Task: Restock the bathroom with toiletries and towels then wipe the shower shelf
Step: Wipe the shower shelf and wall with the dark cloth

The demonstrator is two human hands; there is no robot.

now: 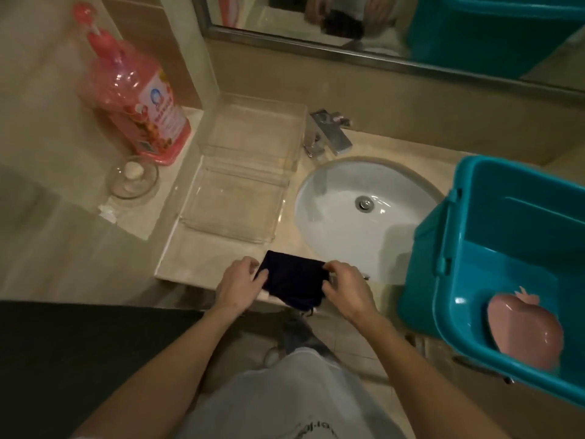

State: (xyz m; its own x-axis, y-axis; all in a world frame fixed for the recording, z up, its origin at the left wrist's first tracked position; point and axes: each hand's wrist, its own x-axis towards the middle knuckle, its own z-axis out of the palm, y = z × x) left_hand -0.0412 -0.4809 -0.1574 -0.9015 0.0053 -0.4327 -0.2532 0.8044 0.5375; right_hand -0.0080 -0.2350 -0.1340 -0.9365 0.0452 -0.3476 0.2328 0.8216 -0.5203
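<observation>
Now, fingers: left hand (241, 282) pinches the left edge of a dark folded cloth (292, 280), thumb on top; right hand (343, 288) grips its right edge the same way. Both grasping, neither released. Cloth held flat between them over the front lip of the counter (196, 258), its lower corner hanging past the edge.

Landmark: white sink (354, 210).
- Cloth: just in front of sink, at its front-left.
- Clear plastic tray (243, 172): left of sink, beside it.
- Faucet (329, 133): behind sink, toward its left.
- Glass dish (133, 179) with a pale lump in it: well left of sink, on a ledge.
- Pink pump bottle (139, 103): behind that dish.
- Teal bin (474, 248): right of sink, pink dish (525, 334) inside.
</observation>
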